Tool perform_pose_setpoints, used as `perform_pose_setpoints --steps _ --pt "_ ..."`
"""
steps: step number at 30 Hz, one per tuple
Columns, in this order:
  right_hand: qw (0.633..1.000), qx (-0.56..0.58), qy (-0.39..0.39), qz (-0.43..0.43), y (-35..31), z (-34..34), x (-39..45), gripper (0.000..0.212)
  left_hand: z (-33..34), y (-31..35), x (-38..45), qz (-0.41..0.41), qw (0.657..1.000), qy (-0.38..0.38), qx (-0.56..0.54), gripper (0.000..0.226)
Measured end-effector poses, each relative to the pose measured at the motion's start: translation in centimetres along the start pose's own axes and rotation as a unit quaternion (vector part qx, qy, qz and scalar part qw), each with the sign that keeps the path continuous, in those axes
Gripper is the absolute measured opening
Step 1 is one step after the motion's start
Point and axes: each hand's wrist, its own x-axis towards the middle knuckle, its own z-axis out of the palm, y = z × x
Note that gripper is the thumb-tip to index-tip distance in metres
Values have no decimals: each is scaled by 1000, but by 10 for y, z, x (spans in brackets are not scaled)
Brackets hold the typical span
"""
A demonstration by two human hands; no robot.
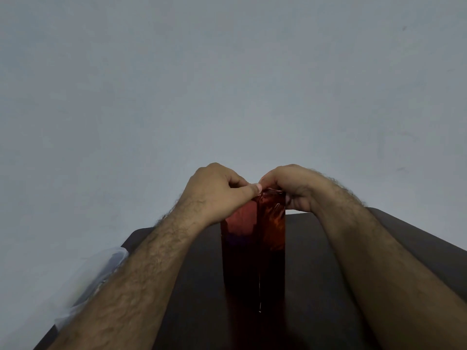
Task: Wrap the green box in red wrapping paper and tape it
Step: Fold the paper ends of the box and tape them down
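A tall box covered in shiny red wrapping paper [254,238] stands upright on the dark table [316,274]. No green of the box shows; the paper hides it. My left hand [214,190] pinches the paper at the box's top left corner, thumb pressing down. At the top right edge my right hand [290,185] grips the crumpled paper fold. Both hands meet above the top end, and the fingertips hide how the fold lies. A seam runs down the front face.
A clear plastic bag or sheet [101,276] lies on the table's left edge, partly under my left forearm. A plain grey-white wall [227,84] rises right behind the table.
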Motion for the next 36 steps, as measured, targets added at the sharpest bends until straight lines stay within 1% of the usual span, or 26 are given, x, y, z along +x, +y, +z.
perform_pose_setpoints --steps 2,6,7,9,11,14,18,21,25,27,29,30,31,33,34,36 --pt "1000 14 -18 7 0 0 -2 13 -3 0 0 4 1000 -29 -2 13" --pt "998 46 -34 16 1 -2 2 34 -9 -8 3 19 997 -74 -14 19" --pt "998 52 -37 18 2 -2 2 36 -8 -9 4 25 997 -71 -14 19" --pt "997 56 -41 21 2 -3 2 39 -6 -9 3 36 999 -34 -19 19" --pt "997 63 -48 24 2 -3 2 36 -5 -8 3 47 998 -9 -30 22" --pt "996 63 -53 28 1 -4 3 31 -6 -9 4 44 997 -45 -52 30" --pt "997 63 -30 19 4 -7 7 27 -5 -14 5 24 993 -56 -98 28" --pt "996 94 -5 10 7 -7 6 12 -3 -15 5 32 989 -80 -123 31" --pt "992 124 11 -15 17 -1 -4 11 -4 -15 5 55 984 -112 -124 35" --pt "991 123 18 -41 23 3 -15 11 -4 -16 4 64 983 -121 -121 38" --pt "992 89 59 -72 31 3 -27 13 -4 -16 5 70 983 -122 -119 38" --pt "989 45 104 -91 36 0 -32 15 -4 -17 5 71 983 -120 -118 37" --pt "980 -23 163 -115 42 -6 -37 18 -3 -18 4 73 982 -121 -122 36" --pt "934 -180 267 -154 54 -24 -47 21 -1 -20 4 73 979 -125 -143 34" --pt "912 -241 297 -148 58 -34 -54 20 0 -20 4 72 977 -129 -154 33" --pt "873 -337 338 -98 65 -56 -70 17 1 -19 2 72 974 -138 -165 32"
